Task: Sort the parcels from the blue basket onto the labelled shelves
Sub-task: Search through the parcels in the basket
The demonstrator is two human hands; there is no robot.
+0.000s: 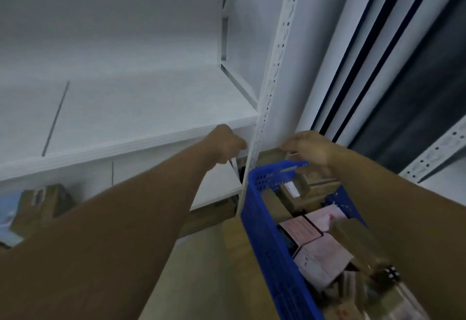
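Two arms [126,218]: bare, both reaching forward in the head view, smeared by motion blur.
Left grip [227,144]: fingers curled, at the front edge of the white shelf [126,107], just beside the perforated upright [273,67]; I cannot tell whether it grasps anything.
Right grip [311,148]: over the far end of the blue basket [264,218], fingers bent downward; too blurred to tell if it is clenched on something or released.
Blue basket: low on the right, just right of the upright, under the right arm.
Parcels [317,254]: brown and pinkish boxes lying packed together inside the basket.
Lower shelf [216,188]: a brown box [42,201] sits at its far left, well apart from the basket.
Floor [201,269]: wood-coloured, between shelf and basket.
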